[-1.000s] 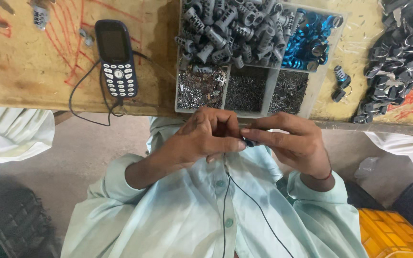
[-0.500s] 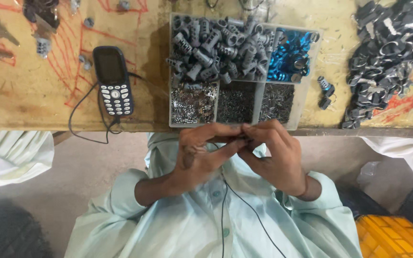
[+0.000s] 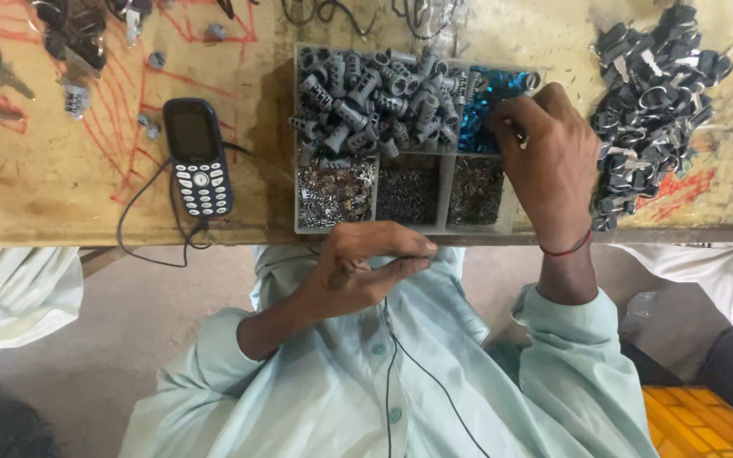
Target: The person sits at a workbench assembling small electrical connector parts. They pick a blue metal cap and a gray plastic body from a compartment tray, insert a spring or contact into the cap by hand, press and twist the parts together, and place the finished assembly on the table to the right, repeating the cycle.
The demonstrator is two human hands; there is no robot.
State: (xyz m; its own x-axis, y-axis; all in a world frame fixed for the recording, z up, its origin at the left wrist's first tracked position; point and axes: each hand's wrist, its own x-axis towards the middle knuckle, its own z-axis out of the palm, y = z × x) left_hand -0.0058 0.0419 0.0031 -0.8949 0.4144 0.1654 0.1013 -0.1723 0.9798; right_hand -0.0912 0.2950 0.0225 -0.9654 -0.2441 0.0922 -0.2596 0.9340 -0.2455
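Blue parts (image 3: 489, 89) now under right hand (image 3: 549, 161), previously at chest.

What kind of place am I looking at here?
Probably a small assembly workshop bench. A worn wooden table marked with red scribbles holds a divided tray of grey plastic parts, blue pieces and tiny metal bits, with a pile of dark clips alongside.

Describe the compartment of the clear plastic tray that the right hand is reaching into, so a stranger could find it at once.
On the scuffed wooden workbench stands a clear plastic divided tray. The right hand reaches into its upper right compartment. That section alone holds shiny blue parts; its neighbours hold grey plastic cylinders and small dark metal bits.
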